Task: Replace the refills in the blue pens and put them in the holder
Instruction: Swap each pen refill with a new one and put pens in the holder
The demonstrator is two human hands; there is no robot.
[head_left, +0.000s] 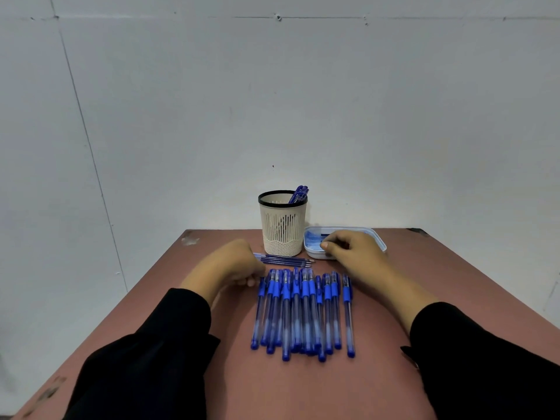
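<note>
You are reaching your right hand (351, 251) into the tray (377, 239), its fingers (325, 245) curling down among the blue refills (312, 239); whether they are pinching one, I cannot tell. Your left hand (235, 263) is resting on the worktop (424, 277), its fingers curling at the cap end of the leftmost pen, grip unclear. The pens (303, 310) are lying in a row just nearer you than both sets of fingers; loose refills (288, 260) are lying between your left fingers and the holder (283, 228), which is already holding a few pens. The refills look thin, light and bendy, so pinching mid-length seems best. The pens look stiff and smooth; the rubber grip is probably the surest hold.
</note>
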